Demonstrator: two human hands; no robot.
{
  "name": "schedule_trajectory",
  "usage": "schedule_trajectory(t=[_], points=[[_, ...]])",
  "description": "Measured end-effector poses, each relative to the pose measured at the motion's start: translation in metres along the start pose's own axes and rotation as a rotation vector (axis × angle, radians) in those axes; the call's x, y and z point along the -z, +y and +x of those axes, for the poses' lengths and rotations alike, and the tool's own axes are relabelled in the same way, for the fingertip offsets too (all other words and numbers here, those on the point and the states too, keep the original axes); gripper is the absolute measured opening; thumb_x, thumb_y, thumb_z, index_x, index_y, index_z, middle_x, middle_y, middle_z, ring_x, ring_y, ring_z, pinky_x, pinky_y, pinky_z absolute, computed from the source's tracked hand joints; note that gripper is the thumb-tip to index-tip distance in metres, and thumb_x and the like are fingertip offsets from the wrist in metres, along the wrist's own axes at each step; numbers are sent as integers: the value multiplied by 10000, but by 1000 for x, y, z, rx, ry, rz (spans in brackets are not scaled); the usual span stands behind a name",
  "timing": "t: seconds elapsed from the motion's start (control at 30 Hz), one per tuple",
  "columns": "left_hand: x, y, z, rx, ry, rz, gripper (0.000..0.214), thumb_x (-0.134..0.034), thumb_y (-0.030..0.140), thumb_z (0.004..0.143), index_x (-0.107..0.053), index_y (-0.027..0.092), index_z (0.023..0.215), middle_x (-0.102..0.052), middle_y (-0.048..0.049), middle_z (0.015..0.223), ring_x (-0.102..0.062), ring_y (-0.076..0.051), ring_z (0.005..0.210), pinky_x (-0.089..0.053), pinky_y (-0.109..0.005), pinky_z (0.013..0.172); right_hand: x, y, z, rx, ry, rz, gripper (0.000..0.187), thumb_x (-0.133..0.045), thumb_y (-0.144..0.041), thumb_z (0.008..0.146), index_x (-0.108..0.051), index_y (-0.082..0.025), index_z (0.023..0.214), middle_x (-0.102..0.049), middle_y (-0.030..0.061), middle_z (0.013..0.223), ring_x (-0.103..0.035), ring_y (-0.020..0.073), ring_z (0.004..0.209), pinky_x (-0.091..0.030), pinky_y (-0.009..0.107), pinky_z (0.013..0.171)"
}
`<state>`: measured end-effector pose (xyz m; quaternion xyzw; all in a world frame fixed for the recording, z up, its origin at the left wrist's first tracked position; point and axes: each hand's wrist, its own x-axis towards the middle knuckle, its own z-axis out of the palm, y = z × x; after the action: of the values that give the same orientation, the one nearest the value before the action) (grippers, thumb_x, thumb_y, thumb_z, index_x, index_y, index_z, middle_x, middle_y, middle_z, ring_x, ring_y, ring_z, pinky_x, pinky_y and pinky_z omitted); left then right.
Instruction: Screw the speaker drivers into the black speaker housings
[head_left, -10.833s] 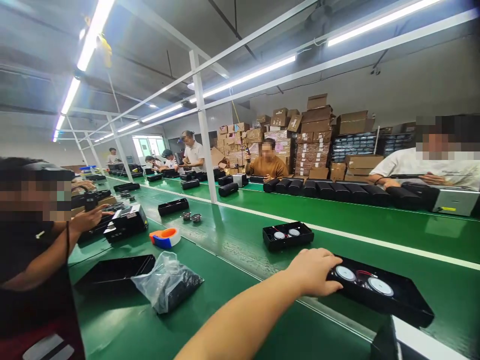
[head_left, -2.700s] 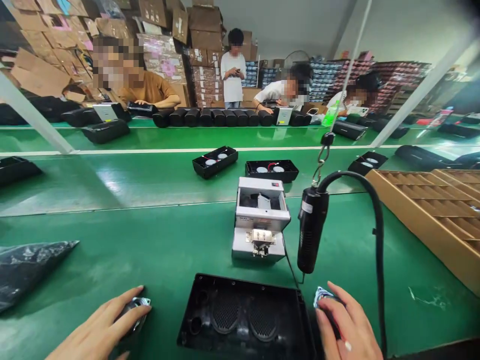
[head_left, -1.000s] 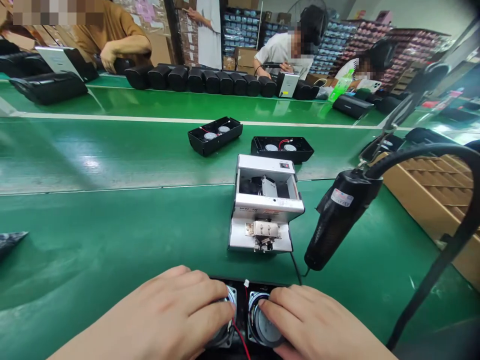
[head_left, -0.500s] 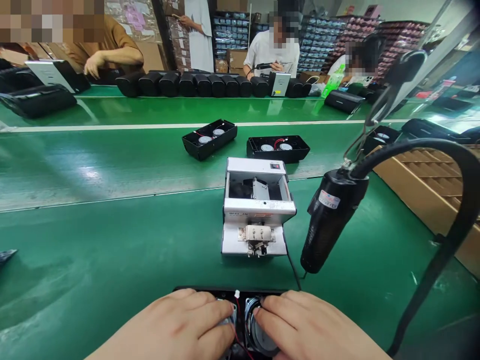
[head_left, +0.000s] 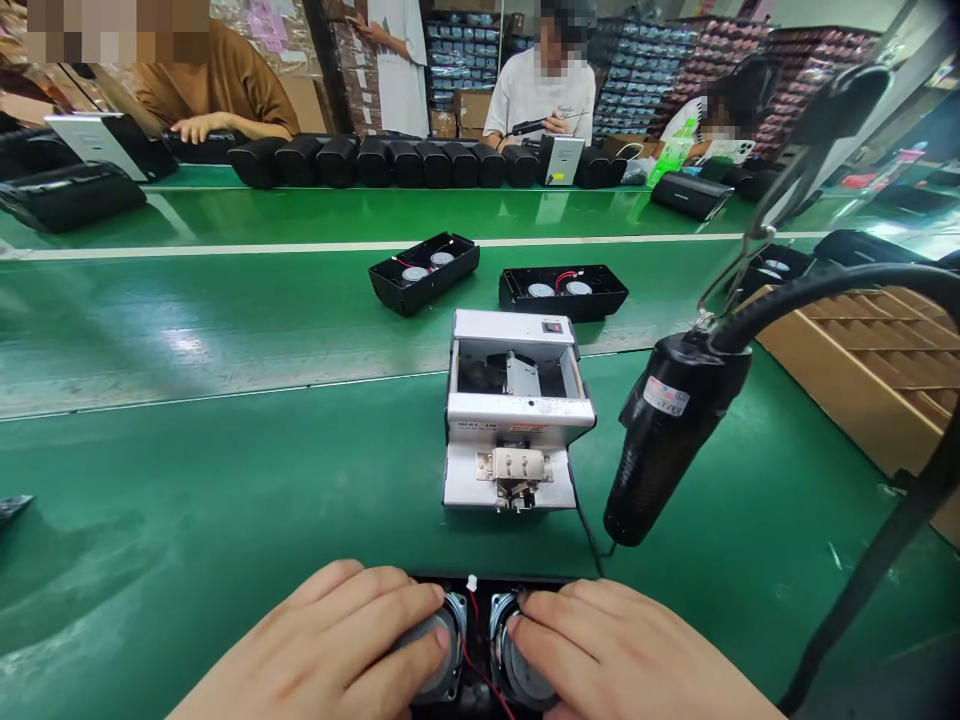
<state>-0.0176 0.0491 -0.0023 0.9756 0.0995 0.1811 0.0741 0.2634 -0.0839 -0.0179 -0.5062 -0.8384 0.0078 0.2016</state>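
The left hand [head_left: 330, 650] and right hand [head_left: 630, 660] lie flat, fingers loosely spread and pinching nothing. The fingertips press the left speaker driver [head_left: 439, 650] and right speaker driver [head_left: 514, 660], which sit side by side in the black housing [head_left: 540, 580] on the table [head_left: 187, 470]. It would go best to bear down evenly on each square frame rather than the centre, with the red wire [head_left: 480, 665] between the fingers clear of the rims. The housing lies flat, open side up, its long axis running left to right beneath the fingers, and the screw feeder [head_left: 514, 420] stands just beyond them.
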Motion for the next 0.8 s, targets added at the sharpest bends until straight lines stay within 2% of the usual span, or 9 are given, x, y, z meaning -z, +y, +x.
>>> schedule_trajectory(t=[0.1,0.17,0.23,0.3,0.37,0.43,0.5,0.63,0.8], points=[[-2,-7,-6,-16,-36,-12,207,-633,223,1084,-753,302,1234,-849,48,1239,-763,-193,1086,-475,-335,1071,2,0,2,13,53,-20,585,-173,-387,1233,-721,-216,1116,-865,-27,996,-773,145,768,-578,332,657],[-3,-9,-8,-20,-57,-36,171,-654,251,1071,-753,304,1200,-859,69,1174,-752,-188,1020,-471,-339,1002,2,0,4,17,84,-49,645,-117,-376,1228,-720,-222,1058,-867,-37,962,-774,132,743,-575,324,650],[-3,-9,-9,-10,-30,-23,198,-618,219,1072,-751,308,1187,-861,73,1162,-740,-186,997,-458,-353,981,1,0,7,22,103,-61,651,-121,-381,1226,-718,-226,1018,-871,-42,952,-773,126,718,-572,318,637],[-2,-8,-14,22,-4,13,291,-604,160,1041,-747,328,1232,-839,56,1274,-731,-199,1087,-438,-372,1056,0,-1,8,24,126,-62,639,-144,-386,1226,-718,-228,994,-875,-45,949,-776,124,707,-573,309,642],[-2,-7,-20,87,2,34,389,-636,126,983,-739,361,1275,-754,25,1481,-698,-235,1262,-425,-412,1149,-2,-1,8,22,134,-61,606,-187,-396,1229,-721,-229,996,-877,-51,947,-786,122,715,-579,299,660],[-6,-8,-28,142,-25,19,479,-714,151,919,-720,380,1341,-610,-11,1671,-636,-291,1425,-473,-454,1189,-4,-2,7,16,144,-74,590,-205,-398,1232,-722,-235,999,-878,-62,936,-796,119,724,-585,292,670],[-12,-10,-36,162,-52,-24,611,-785,178,858,-688,385,1424,-513,-38,1754,-617,-327,1478,-564,-461,1165,-5,-3,6,5,155,-84,592,-193,-372,1234,-720,-240,1000,-878,-66,926,-796,118,718,-585,291,661],[-25,-14,-42,181,-76,-125,751,-759,148,801,-655,400,1500,-615,-34,1658,-732,-296,1332,-681,-407,1057,-6,-1,4,11,154,-68,591,-196,-343,1231,-721,-238,982,-878,-57,915,-782,123,696,-588,294,649],[-20,-11,-37,237,-115,-202,760,-707,112,774,-661,402,1475,-702,-18,1524,-761,-262,1263,-697,-364,1021,-6,0,4,31,137,-50,558,-241,-359,1232,-725,-232,986,-886,-53,953,-808,126,736,-600,289,672]])
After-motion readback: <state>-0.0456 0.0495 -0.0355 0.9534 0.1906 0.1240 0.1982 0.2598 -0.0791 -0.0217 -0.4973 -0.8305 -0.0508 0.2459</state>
